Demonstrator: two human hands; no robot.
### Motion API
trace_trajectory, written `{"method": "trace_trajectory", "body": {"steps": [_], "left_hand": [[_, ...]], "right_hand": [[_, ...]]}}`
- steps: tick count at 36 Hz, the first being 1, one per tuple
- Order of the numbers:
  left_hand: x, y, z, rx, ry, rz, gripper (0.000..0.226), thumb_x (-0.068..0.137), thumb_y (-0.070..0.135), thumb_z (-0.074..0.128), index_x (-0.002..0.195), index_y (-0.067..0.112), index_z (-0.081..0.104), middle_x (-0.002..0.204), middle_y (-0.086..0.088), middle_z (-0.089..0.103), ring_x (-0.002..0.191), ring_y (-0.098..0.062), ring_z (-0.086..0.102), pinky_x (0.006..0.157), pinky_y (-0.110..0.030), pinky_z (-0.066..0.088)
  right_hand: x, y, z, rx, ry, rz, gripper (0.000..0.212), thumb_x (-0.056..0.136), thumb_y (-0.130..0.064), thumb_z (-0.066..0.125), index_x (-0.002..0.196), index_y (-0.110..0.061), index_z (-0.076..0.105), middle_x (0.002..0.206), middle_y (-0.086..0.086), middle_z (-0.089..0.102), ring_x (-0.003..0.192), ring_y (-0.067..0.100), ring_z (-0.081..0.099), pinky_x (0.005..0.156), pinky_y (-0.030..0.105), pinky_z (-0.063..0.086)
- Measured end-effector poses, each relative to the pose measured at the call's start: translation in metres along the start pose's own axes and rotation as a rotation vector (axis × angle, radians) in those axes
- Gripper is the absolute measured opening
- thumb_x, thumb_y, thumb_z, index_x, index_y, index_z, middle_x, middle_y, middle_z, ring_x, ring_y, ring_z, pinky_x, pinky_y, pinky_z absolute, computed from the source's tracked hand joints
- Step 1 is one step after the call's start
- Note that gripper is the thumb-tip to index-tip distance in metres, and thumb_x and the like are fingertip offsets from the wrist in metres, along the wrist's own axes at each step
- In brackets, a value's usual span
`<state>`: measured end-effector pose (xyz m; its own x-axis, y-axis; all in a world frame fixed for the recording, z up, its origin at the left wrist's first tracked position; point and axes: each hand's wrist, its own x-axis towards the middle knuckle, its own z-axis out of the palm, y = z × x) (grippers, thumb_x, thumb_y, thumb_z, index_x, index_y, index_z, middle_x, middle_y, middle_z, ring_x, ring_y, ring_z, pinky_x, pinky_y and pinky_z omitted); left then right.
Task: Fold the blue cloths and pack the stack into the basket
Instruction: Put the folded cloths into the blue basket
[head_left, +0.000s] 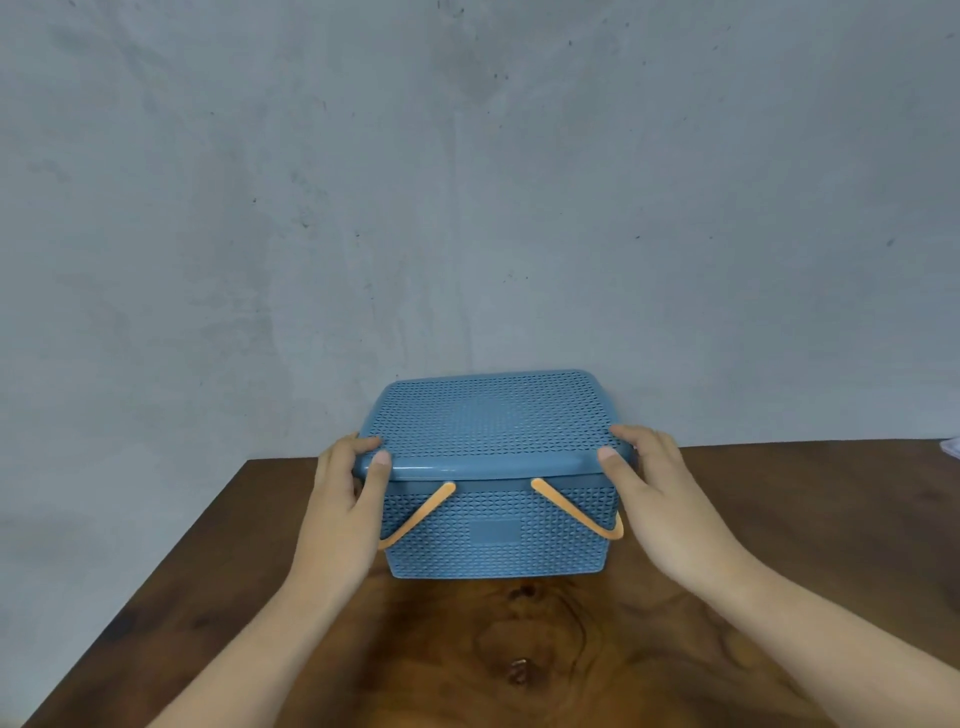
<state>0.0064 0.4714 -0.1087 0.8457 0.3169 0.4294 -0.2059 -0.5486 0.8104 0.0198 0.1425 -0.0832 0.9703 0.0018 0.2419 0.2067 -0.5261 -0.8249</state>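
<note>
**Both hands on basket lid**

Basket (496, 530) sits centre frame on wooden table (519, 649), lid (488, 421) on. Left hand (348, 493) grips the lid's left front corner, right hand (654, 488) the right. Thumbs on rim, fingers curled over top.

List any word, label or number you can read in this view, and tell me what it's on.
No readable text anywhere in this view.
The rectangular plate on the front of the basket: blank, no letters showing.
The lid, orange handles and table: no writing.
The white thing at the right edge: cut off, cannot tell.
</note>
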Motion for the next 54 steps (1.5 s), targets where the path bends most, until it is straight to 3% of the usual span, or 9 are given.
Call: {"method": "trace_trajectory", "body": {"steps": [7,14,21,33,37,43,45,50,54], "left_hand": [[0.001,-0.003,-0.005,0.023,-0.050,0.039,0.033,0.106,0.054,0.046,0.132,0.039,0.057,0.146,0.014,0.045,0.118,0.027,0.042,0.095,-0.014,0.037],[-0.012,-0.004,-0.009,0.102,-0.105,0.087,0.041,0.109,0.057,0.036,0.146,0.045,0.049,0.168,0.013,0.030,0.146,0.008,0.029,0.113,-0.029,0.034],[-0.013,-0.005,-0.014,0.121,-0.183,0.099,0.042,0.109,0.061,0.030,0.147,0.051,0.043,0.170,0.017,0.020,0.144,0.005,0.033,0.112,-0.032,0.037],[-0.009,-0.012,-0.045,0.144,-0.233,0.085,0.038,0.113,0.049,0.035,0.150,0.049,0.043,0.165,0.020,0.029,0.131,0.007,0.039,0.087,-0.002,0.038],[-0.002,-0.030,-0.076,0.150,-0.174,0.021,0.039,0.112,0.050,0.035,0.151,0.049,0.041,0.163,0.015,0.039,0.144,-0.009,0.043,0.114,-0.034,0.039],[-0.011,-0.070,-0.115,0.160,0.016,-0.154,0.067,0.108,0.047,0.045,0.163,0.046,0.008,0.160,0.017,0.044,0.140,-0.015,0.052,0.113,-0.044,0.042],[-0.024,-0.087,-0.122,0.200,0.027,-0.233,0.076,0.106,0.045,0.051,0.166,0.036,0.004,0.160,0.016,0.043,0.143,-0.023,0.053,0.112,-0.047,0.043],[-0.051,-0.135,-0.132,0.431,-0.149,-0.383,0.090,0.098,0.061,0.056,0.169,0.027,0.011,0.173,-0.004,0.025,0.155,-0.031,0.035,0.123,-0.050,0.033],[-0.074,-0.164,-0.126,0.727,-0.286,-0.327,0.089,0.098,0.078,0.033,0.167,0.024,0.024,0.175,-0.007,0.020,0.162,-0.027,0.014,0.131,-0.044,0.016]], "right_hand": [[0.038,0.000,-0.011,-0.140,0.094,-0.067,0.018,0.104,-0.051,0.055,0.098,-0.034,0.060,0.114,-0.010,0.052,0.097,0.003,0.061,0.085,0.037,0.046],[0.058,0.003,0.006,0.183,-0.105,0.075,0.042,0.110,-0.040,0.049,0.152,-0.043,0.047,0.146,-0.008,0.056,0.127,0.014,0.059,0.113,0.042,0.047],[0.047,0.002,0.002,0.332,-0.200,0.216,0.039,0.110,-0.045,0.050,0.148,-0.051,0.047,0.134,-0.016,0.063,0.115,0.011,0.066,0.084,0.042,0.059],[0.042,-0.013,0.020,0.289,-0.230,0.245,0.041,0.108,-0.049,0.049,0.148,-0.055,0.045,0.142,-0.010,0.059,0.121,0.016,0.062,0.098,0.060,0.056],[0.033,-0.040,0.049,0.257,-0.300,0.220,0.062,0.099,-0.054,0.066,0.155,-0.050,0.037,0.128,-0.018,0.061,0.110,0.011,0.065,0.092,0.050,0.058],[0.031,-0.088,0.115,0.239,-0.414,0.151,0.099,0.083,-0.064,0.080,0.162,-0.046,0.022,0.146,-0.010,0.056,0.107,0.010,0.067,0.078,0.039,0.058],[0.036,-0.100,0.138,0.234,-0.430,0.139,0.104,0.080,-0.069,0.080,0.162,-0.047,0.021,0.150,-0.009,0.053,0.115,0.015,0.066,0.087,0.046,0.060],[0.052,-0.122,0.181,0.214,-0.436,0.118,0.108,0.075,-0.074,0.080,0.161,-0.048,0.021,0.154,-0.008,0.050,0.128,0.023,0.061,0.100,0.059,0.056],[0.067,-0.129,0.202,0.210,-0.421,0.115,0.107,0.074,-0.073,0.081,0.160,-0.049,0.024,0.156,-0.007,0.049,0.129,0.024,0.060,0.099,0.061,0.056]]}}
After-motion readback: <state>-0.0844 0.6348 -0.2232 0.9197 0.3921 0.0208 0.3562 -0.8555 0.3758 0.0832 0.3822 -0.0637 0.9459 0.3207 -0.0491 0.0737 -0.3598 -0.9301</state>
